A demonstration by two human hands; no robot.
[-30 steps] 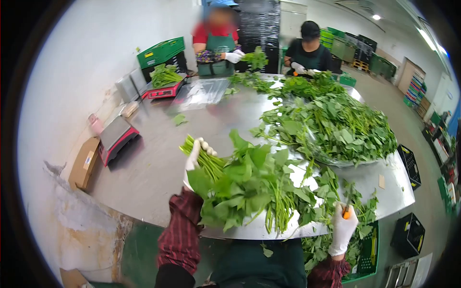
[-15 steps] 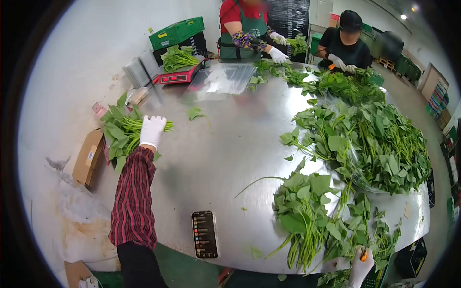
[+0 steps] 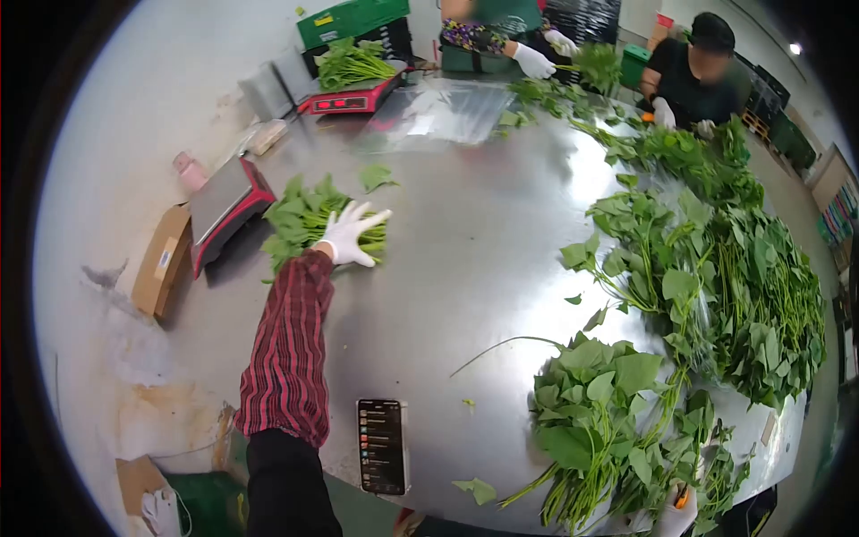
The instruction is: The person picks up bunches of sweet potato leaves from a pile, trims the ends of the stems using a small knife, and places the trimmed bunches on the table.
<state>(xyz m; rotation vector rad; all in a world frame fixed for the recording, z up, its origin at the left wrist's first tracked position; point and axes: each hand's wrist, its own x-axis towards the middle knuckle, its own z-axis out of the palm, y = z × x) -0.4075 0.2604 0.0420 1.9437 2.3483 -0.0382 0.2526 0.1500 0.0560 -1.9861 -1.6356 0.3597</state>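
My left hand point(image 3: 354, 234), in a white glove, rests with fingers spread on the stems of a bunch of leafy greens point(image 3: 304, 217) lying on the metal table. Its leaves point left. At the bottom right, my gloved right hand point(image 3: 676, 517) is closed around a small orange tool point(image 3: 682, 497), mostly hidden by the fingers. Loose leafy stems point(image 3: 707, 465) surround that hand. Just left of it lies a large bunch of greens point(image 3: 586, 421), stems toward me. A single leaf point(image 3: 377, 177) lies beyond my left hand.
A red scale point(image 3: 234, 206) stands by the wall, beside a cardboard box point(image 3: 163, 259). Another scale point(image 3: 344, 100) carries greens at the back. A phone point(image 3: 381, 446) lies at the near edge. A heap of greens point(image 3: 752, 286) covers the right side. Two co-workers stand across the table.
My left hand has moved right with the bunch, from over the scale onto the table, and its fingers have spread. The red scale now shows bare. My right hand keeps the orange tool.
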